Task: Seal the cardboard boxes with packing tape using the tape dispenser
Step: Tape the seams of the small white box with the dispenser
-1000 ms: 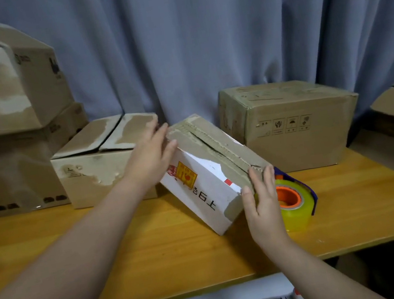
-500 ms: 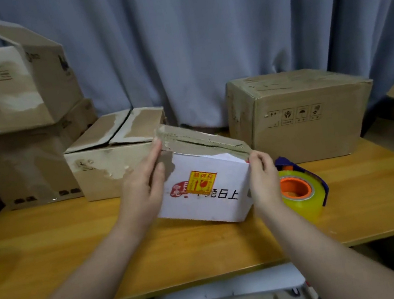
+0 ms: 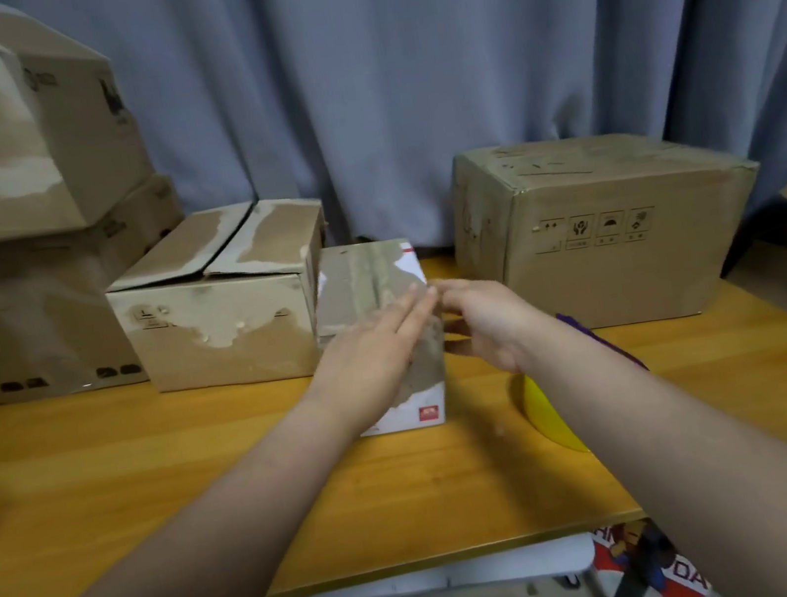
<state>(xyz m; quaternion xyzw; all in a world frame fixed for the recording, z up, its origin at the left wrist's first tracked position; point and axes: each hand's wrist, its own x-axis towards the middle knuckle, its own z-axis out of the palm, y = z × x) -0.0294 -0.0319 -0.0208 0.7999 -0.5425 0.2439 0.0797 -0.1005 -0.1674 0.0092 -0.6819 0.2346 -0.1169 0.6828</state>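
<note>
Left hand (image 3: 374, 353), fingers straight, presses flat on the small white box (image 3: 366, 271) standing on the tabletop (image 3: 149, 469), right hand (image 3: 486, 319) blurred at its right edge, grip unclear; the box looks light and stiff, best steadied by its sides.

Left hand (image 3: 374, 348), right hand (image 3: 488, 319), seemingly on white box (image 3: 366, 271)

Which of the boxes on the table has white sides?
The small box under the left hand: its front is white with a red mark, while the rest are brown cardboard.
</note>
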